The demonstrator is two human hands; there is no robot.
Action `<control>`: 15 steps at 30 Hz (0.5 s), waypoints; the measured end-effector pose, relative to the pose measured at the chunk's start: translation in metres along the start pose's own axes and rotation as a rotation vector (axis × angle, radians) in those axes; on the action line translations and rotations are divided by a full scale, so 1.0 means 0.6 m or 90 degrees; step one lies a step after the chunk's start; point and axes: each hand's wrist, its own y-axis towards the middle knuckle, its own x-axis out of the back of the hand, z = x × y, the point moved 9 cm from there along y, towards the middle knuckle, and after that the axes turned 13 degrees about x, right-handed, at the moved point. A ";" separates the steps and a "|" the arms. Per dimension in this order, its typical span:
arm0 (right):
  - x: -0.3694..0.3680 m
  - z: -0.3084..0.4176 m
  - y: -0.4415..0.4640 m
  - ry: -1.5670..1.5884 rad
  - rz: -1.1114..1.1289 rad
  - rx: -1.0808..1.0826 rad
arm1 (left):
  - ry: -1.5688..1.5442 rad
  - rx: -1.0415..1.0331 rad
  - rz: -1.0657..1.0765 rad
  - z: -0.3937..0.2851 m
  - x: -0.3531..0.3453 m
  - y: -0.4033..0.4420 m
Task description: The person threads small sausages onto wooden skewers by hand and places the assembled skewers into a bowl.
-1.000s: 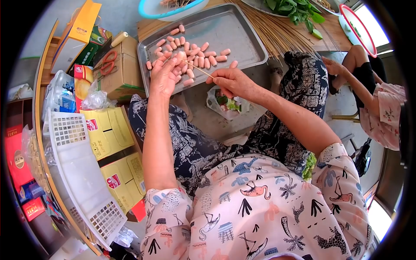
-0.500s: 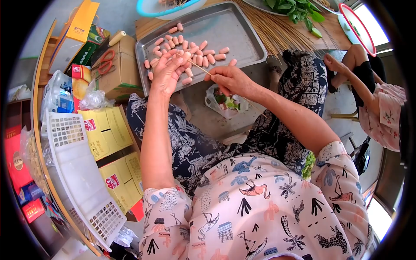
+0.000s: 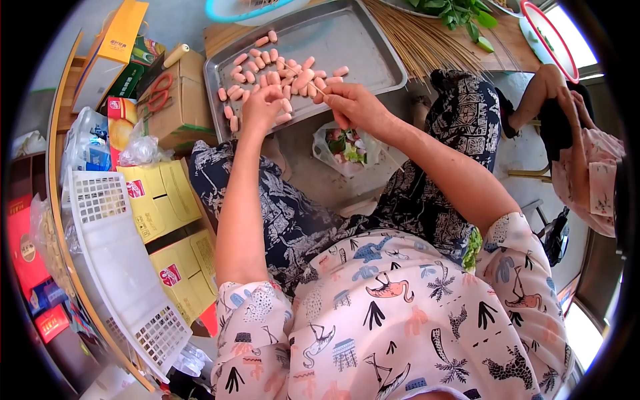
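Note:
My right hand (image 3: pixel 357 110) pinches a thin wooden skewer (image 3: pixel 318 87), which points up and left over the metal tray (image 3: pixel 367 47). A small pink sausage (image 3: pixel 303 79) appears to be threaded on it, with the tip beyond. At the tray's near side, my left hand (image 3: pixel 261 110) has its fingers curled together around a small sausage (image 3: pixel 273 78); its fingertips are partly hidden. Many loose sausages (image 3: pixel 260 57) lie scattered in the left half of the tray.
A bundle of skewers (image 3: pixel 407 43) lies right of the tray, near green leaves (image 3: pixel 460 13). A plastic bag with scraps (image 3: pixel 347 150) sits on the floor between my knees. Scissors (image 3: pixel 159 92) rest on a cardboard box (image 3: pixel 180 100) at left. Another person (image 3: pixel 580 153) sits at right.
My left hand has left the skewer's tip and moved down to loose sausages. The sausage now sits on the skewer, away from my left fingers. The other person's arm has drawn back.

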 end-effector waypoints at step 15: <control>0.002 0.006 -0.008 0.003 0.006 0.001 | 0.482 0.003 -0.059 0.039 -0.013 0.046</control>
